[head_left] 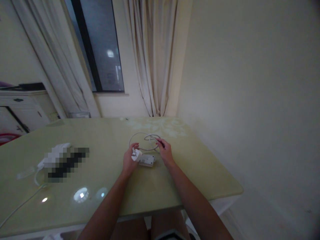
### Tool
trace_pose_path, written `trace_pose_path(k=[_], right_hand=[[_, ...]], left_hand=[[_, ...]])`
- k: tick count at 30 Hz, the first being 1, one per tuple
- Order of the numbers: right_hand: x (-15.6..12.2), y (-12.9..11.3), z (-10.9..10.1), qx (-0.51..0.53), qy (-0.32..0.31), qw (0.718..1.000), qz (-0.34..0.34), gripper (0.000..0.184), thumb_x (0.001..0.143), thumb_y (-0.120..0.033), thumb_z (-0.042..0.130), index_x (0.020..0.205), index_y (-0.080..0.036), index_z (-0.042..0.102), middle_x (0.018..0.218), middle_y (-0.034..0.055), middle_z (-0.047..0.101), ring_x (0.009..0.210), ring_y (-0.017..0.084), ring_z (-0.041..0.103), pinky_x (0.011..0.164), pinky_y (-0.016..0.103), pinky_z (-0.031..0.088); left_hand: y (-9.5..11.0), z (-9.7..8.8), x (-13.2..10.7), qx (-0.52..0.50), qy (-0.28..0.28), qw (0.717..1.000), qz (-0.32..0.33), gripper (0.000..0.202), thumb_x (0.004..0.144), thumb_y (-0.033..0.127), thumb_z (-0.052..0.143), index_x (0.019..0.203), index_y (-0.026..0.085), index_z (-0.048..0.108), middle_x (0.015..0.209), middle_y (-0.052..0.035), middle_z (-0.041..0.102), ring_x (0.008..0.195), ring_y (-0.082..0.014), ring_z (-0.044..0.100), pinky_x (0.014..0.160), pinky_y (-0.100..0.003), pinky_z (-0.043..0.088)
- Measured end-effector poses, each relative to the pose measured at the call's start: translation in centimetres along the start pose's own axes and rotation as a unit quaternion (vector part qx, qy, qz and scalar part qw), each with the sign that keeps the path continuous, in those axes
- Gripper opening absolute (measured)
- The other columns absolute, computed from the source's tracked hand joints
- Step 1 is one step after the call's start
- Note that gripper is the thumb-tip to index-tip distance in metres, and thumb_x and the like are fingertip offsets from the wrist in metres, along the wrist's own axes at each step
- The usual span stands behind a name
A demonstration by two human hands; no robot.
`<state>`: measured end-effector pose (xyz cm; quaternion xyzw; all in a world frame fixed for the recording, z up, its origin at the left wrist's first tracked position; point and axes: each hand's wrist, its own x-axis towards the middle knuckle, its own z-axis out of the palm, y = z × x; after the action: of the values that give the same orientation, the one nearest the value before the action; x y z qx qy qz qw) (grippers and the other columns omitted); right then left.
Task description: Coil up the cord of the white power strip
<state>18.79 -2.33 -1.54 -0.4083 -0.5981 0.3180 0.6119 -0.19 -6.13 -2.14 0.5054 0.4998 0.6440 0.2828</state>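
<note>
My left hand [128, 160] is closed around a white plug [136, 155], its metal prongs facing up. Just right of the plug, a small white block that looks like a power strip [147, 160] lies on the table, with dark spots on its top. My right hand [165, 152] pinches a thin pale cable [142, 133], which loops over the table between and beyond both hands. Fingers hide part of the cable on the right, and the far side of the plug is covered by my left hand.
The pale green glossy table [150, 196] ends at a plain wall [250, 83] on the right. Blurred-out white and black items [66, 163] lie at the left, with a white cord [22, 204] running to the table's edge. Behind are curtains [155, 56] and a window [102, 46].
</note>
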Motion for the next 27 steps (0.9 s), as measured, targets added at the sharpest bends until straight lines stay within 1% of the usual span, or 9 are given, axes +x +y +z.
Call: trace_pose_path(k=[3,6,9,11,14,17,21,24,27], right_hand=[[0.2,-0.4,-0.4,0.033,0.027,0.999,0.013,0.029,0.086,-0.037,0.061,0.104,-0.019,0.075,0.096,0.0066,0.075,0.093,0.022,0.067,0.089,0.036,0.052],[0.4,-0.7,-0.5,0.085,0.052,0.995,0.032,0.032,0.083,-0.041,0.067,0.102,-0.017,0.076,0.084,0.0048,0.073,0.077,0.018,0.065,0.077,0.031,0.053],[0.3,-1.1,-0.2,0.147,0.031,0.987,0.051,0.036,0.08,-0.044,0.072,0.104,-0.017,0.075,0.078,0.0029,0.07,0.067,0.014,0.061,0.067,0.027,0.052],[-0.1,-1.4,0.2,0.18,-0.002,0.981,0.067,0.038,0.078,-0.044,0.075,0.105,-0.018,0.075,0.08,0.0028,0.071,0.065,0.013,0.062,0.066,0.026,0.052],[-0.7,-1.9,0.9,0.207,-0.059,0.972,0.091,0.039,0.077,-0.043,0.078,0.108,-0.019,0.076,0.083,0.0032,0.073,0.066,0.013,0.064,0.068,0.027,0.054],[-1.3,-2.2,1.3,0.217,-0.112,0.964,0.104,0.04,0.075,-0.043,0.08,0.108,-0.021,0.078,0.088,0.004,0.076,0.073,0.015,0.068,0.077,0.032,0.056],[-1.7,-2.7,1.4,0.217,-0.173,0.957,0.086,0.034,0.076,-0.043,0.081,0.105,-0.025,0.08,0.103,0.0046,0.077,0.093,0.021,0.071,0.092,0.038,0.055],[-1.8,-3.3,1.1,0.192,-0.214,0.956,0.054,0.032,0.08,-0.044,0.079,0.105,-0.025,0.08,0.107,0.0059,0.077,0.103,0.024,0.07,0.098,0.04,0.052],[-1.8,-3.5,1.0,0.164,-0.233,0.958,0.027,0.032,0.081,-0.045,0.078,0.105,-0.023,0.08,0.107,0.0071,0.076,0.103,0.024,0.069,0.097,0.04,0.052]], left_hand=[[0.3,0.2,0.3,-0.165,0.017,0.985,-0.056,0.044,0.086,0.057,0.065,0.103,0.017,0.068,0.104,-0.012,0.074,0.096,-0.0206,0.071,0.097,-0.04,0.054],[1.0,0.1,0.7,-0.281,0.039,0.954,-0.092,0.044,0.089,0.055,0.063,0.109,0.016,0.067,0.109,-0.0135,0.075,0.101,-0.0199,0.072,0.102,-0.04,0.052],[1.4,0.1,0.8,-0.338,0.059,0.933,-0.109,0.038,0.09,0.049,0.064,0.11,0.016,0.067,0.11,-0.0131,0.075,0.104,-0.0198,0.072,0.104,-0.037,0.051],[1.5,0.3,0.5,-0.342,0.041,0.932,-0.11,0.039,0.09,0.048,0.065,0.114,0.017,0.067,0.115,-0.0135,0.074,0.108,-0.0206,0.071,0.106,-0.037,0.05],[1.4,1.0,-0.3,-0.298,-0.032,0.949,-0.093,0.047,0.089,0.053,0.065,0.12,0.017,0.066,0.125,-0.0155,0.07,0.113,-0.0238,0.069,0.106,-0.041,0.05],[1.2,1.5,-0.9,-0.212,-0.097,0.97,-0.072,0.056,0.086,0.059,0.065,0.123,0.017,0.066,0.125,-0.0165,0.07,0.112,-0.0277,0.07,0.101,-0.046,0.053],[0.9,1.7,-0.8,-0.062,-0.084,0.995,0.002,0.052,0.086,0.062,0.061,0.113,0.018,0.071,0.116,-0.0145,0.073,0.114,-0.0308,0.067,0.1,-0.049,0.053],[0.6,1.7,-0.4,0.026,-0.084,0.992,0.085,0.047,0.086,0.059,0.059,0.103,0.018,0.074,0.121,-0.0149,0.071,0.123,-0.0331,0.061,0.107,-0.051,0.047],[-0.1,1.7,-0.2,0.052,-0.118,0.989,0.076,0.046,0.085,0.057,0.059,0.104,0.019,0.075,0.113,-0.0157,0.073,0.116,-0.034,0.064,0.104,-0.051,0.049]])
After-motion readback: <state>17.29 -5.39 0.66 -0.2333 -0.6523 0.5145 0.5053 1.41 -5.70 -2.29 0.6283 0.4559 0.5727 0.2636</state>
